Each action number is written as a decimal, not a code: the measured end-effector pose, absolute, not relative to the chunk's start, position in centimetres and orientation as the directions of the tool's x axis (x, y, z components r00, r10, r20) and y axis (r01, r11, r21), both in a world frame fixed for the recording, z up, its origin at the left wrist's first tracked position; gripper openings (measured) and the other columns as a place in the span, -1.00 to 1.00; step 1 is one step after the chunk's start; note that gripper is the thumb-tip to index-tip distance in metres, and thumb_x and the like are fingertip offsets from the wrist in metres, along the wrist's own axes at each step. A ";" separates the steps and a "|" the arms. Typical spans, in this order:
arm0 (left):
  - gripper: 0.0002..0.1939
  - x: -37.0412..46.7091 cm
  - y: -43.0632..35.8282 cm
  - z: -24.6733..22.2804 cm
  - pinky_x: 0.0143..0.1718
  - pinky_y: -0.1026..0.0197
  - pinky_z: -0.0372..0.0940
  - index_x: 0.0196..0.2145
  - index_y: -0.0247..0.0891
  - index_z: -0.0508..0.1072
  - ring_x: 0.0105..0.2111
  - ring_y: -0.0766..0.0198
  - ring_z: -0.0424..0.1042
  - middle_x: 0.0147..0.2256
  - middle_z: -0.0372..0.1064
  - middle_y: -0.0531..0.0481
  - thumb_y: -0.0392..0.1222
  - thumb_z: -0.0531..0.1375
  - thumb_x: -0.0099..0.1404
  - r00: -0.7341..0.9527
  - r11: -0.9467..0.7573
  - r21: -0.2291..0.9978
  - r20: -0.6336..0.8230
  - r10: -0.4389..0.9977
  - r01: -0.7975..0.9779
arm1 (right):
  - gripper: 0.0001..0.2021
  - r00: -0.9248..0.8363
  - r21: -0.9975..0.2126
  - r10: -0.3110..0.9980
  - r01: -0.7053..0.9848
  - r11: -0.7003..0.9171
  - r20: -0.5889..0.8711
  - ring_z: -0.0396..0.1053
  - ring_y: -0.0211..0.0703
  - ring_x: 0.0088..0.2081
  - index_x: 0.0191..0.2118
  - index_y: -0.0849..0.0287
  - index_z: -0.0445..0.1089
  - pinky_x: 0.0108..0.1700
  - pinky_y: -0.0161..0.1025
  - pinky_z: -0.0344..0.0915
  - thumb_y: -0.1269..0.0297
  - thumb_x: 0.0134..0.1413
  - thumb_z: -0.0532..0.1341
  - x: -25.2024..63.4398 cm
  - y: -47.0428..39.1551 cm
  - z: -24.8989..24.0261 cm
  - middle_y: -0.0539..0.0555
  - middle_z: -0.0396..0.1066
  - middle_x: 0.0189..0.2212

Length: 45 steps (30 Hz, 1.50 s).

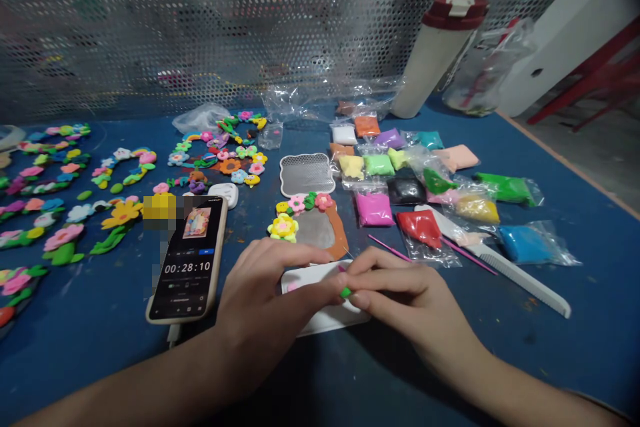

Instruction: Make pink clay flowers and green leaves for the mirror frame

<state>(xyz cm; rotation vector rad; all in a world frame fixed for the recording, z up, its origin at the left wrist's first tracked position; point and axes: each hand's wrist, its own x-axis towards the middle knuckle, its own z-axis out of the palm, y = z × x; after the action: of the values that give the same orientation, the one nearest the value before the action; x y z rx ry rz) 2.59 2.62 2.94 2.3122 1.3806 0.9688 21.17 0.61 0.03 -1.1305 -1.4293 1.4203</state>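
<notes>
Pinching a small bright-green clay lump [345, 292] between fingertips, left hand [273, 297] and right hand [410, 290] are meeting above a flat white board [330, 320].

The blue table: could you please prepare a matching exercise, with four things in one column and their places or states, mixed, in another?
Things
1. phone
2. comb
3. bottle
4. small green piece

Places or states
A. between the left hand and the right hand
B. topped with a dark red lid
C. lit, showing 00:28:10
D. in front of the blue packet

Right pairs: 1-C, 2-D, 3-B, 4-A
</notes>
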 end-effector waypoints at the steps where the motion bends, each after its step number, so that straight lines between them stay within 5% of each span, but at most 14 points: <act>1: -0.92 2.6 2.7 2.9 -0.47 0.14 0.38 -0.42 -0.04 0.52 -0.42 0.19 0.44 -0.43 0.48 0.06 -0.08 0.22 0.14 0.330 -0.518 0.540 0.410 0.850 0.663 | -0.90 -0.275 -0.998 0.959 0.022 -0.060 -0.063 0.34 -0.27 -0.32 -0.34 -0.02 0.53 -0.27 -0.28 0.29 0.29 0.02 0.26 21.1 0.7 -0.1 -0.01 0.39 -0.38; 17: -0.95 2.9 2.5 2.3 -0.42 0.15 0.31 -0.39 -0.07 0.46 -0.44 0.28 0.45 -0.45 0.49 0.14 -0.23 0.22 0.18 0.366 -0.643 0.520 0.541 0.758 0.562 | -0.90 -0.387 -0.937 0.905 -0.214 -0.275 -0.177 0.34 -0.30 -0.29 -0.34 0.04 0.50 -0.26 -0.34 0.23 0.33 -0.07 0.31 20.7 1.1 -1.1 -0.05 0.41 -0.35; 23: -0.79 2.8 2.3 1.7 -0.34 0.16 0.26 -0.22 -0.10 0.39 -0.39 0.27 0.45 -0.37 0.49 0.10 -0.30 0.23 0.17 0.439 -0.729 0.389 0.606 0.663 0.563 | -0.98 -0.348 -0.936 0.916 -0.207 -0.284 -0.201 0.33 -0.29 -0.33 -0.42 0.09 0.47 -0.29 -0.33 0.21 0.32 -0.06 0.30 20.7 1.2 -0.6 -0.05 0.40 -0.41; 37: -0.94 2.5 2.6 1.9 -0.28 0.19 0.28 -0.34 -0.13 0.47 -0.28 0.26 0.39 -0.28 0.39 0.05 -0.20 0.25 0.16 0.493 -0.641 0.462 0.410 0.767 0.613 | -0.95 -0.258 -0.988 0.965 0.152 -0.007 -0.046 0.32 -0.27 -0.33 -0.42 0.12 0.46 -0.26 -0.30 0.18 0.33 0.02 0.25 21.9 1.7 0.6 -0.03 0.35 -0.41; 42: -0.81 3.1 2.6 0.4 -0.29 0.08 0.26 -0.34 -0.17 0.48 -0.26 0.13 0.38 -0.23 0.42 0.01 -0.20 0.34 0.04 0.657 -0.664 0.330 0.151 0.739 0.671 | -0.96 -0.222 -0.979 0.973 0.202 -0.023 -0.068 0.35 -0.25 -0.32 -0.39 0.12 0.44 -0.26 -0.28 0.21 0.37 0.03 0.23 22.3 2.1 0.5 -0.02 0.38 -0.38; 45: -0.83 3.5 2.5 -0.5 -0.31 0.10 0.24 -0.37 -0.21 0.45 -0.29 0.14 0.37 -0.26 0.43 0.03 -0.27 0.33 0.04 0.673 -0.678 0.273 0.127 0.729 0.682 | -0.93 -0.266 -0.974 0.963 0.228 0.020 -0.043 0.35 -0.26 -0.29 -0.36 0.09 0.45 -0.23 -0.30 0.22 0.39 0.04 0.23 22.6 2.2 0.3 -0.03 0.39 -0.35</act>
<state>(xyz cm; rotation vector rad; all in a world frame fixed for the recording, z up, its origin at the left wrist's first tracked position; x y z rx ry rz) 3.47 2.50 -0.46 2.6839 1.1458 0.3351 22.56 2.21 0.29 -1.2464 -1.5813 1.3006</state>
